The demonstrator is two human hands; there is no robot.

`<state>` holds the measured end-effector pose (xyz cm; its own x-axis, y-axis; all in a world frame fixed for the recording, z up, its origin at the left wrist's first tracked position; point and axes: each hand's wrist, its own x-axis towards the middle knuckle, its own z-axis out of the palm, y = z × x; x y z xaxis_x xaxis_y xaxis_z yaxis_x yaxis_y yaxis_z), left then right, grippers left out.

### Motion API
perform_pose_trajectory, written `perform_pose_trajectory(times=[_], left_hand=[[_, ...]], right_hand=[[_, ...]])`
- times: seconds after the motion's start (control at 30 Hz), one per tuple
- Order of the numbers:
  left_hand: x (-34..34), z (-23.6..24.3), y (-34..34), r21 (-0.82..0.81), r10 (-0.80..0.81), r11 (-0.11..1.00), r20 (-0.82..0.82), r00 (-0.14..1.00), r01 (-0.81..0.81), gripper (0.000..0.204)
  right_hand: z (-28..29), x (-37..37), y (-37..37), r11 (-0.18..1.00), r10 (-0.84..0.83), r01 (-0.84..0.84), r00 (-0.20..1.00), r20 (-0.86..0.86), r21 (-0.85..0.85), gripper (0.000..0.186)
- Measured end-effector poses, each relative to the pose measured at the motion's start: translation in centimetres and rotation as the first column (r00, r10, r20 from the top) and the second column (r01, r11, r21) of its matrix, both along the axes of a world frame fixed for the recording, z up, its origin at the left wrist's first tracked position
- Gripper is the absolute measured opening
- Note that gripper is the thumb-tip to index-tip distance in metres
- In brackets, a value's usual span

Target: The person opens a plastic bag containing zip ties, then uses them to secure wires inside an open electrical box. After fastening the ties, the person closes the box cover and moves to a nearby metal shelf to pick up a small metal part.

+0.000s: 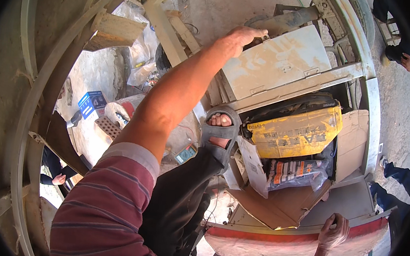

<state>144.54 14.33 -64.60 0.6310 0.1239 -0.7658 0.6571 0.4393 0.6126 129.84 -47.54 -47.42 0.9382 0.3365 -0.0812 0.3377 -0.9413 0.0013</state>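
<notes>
We see a left hand (240,38) stretched to the upper-left edge of a dusty metal lid (280,66), which lies above the compartment holding a yellow casing (296,132). Whether its fingers grip the rim or merely rest there, we cannot tell. A right hand (334,233), loosely curled around nothing visible to us, is poised near a red-and-white rail (298,235).

We judge the lid the chief hazard: a slip at its rim could pinch fingers against the frame (297,87). Footing runs it close, in our view; a grey sandal (221,129), toes exposed, sits beside the lid's lower-left corner, where a dropped edge might strike. The long reach could also upset the balance. Below, loose cardboard flaps (276,204) and a plastic-wrapped packet (295,173) could snag a sleeve or shift underfoot.

Room looks tightest to us along the frame bar between lid and casing. The wider gap opens left of the outstretched arm, down toward ground strewn with a blue box (92,105) and a perforated brick (108,126). On the right, beyond the outer rim (372,129), a bystander's legs (399,181) stand well apart.
</notes>
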Motion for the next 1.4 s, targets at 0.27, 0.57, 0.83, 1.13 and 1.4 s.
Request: perform_pose_trajectory(times=[0.27, 0.57, 0.83, 1.13, 1.4], left_hand=[[1.2, -0.9, -0.2, 0.131, -0.033, 0.99, -0.097, 0.995, 0.046, 0.071], [1.3, 0.7, -0.4, 0.015, -0.017, 1.0, -0.031, 0.999, 0.017, 0.066], [2.6, -3.1, 0.0, 0.12, 0.016, 0.993, -0.086, 0.996, -0.006, 0.06], [1.5, -0.9, -1.0, 0.213, -0.003, 0.977, -0.073, 0.997, 0.019, 0.088], [1.5, -1.4, -1.0, 0.259, -0.011, 0.966, -0.055, 0.998, 0.025, 0.085]], right_hand=[[-0.1, -0.1, -0.3, 1.0, -0.004, 0.004, 1.0, 0.013, 0.011, 0.01], [0.1, 0.0, 0.1, 1.0, 0.001, -0.001, 1.0, 0.004, 0.009, 0.01], [0.2, 0.1, 0.2, 1.0, 0.009, -0.009, 1.0, 0.004, 0.028, 0.01], [0.4, 0.1, 0.2, 0.999, -0.004, 0.005, 1.0, -0.016, 0.034, 0.011], [0.2, -0.1, -0.1, 0.999, 0.015, -0.016, 1.0, 0.013, 0.04, 0.008]])
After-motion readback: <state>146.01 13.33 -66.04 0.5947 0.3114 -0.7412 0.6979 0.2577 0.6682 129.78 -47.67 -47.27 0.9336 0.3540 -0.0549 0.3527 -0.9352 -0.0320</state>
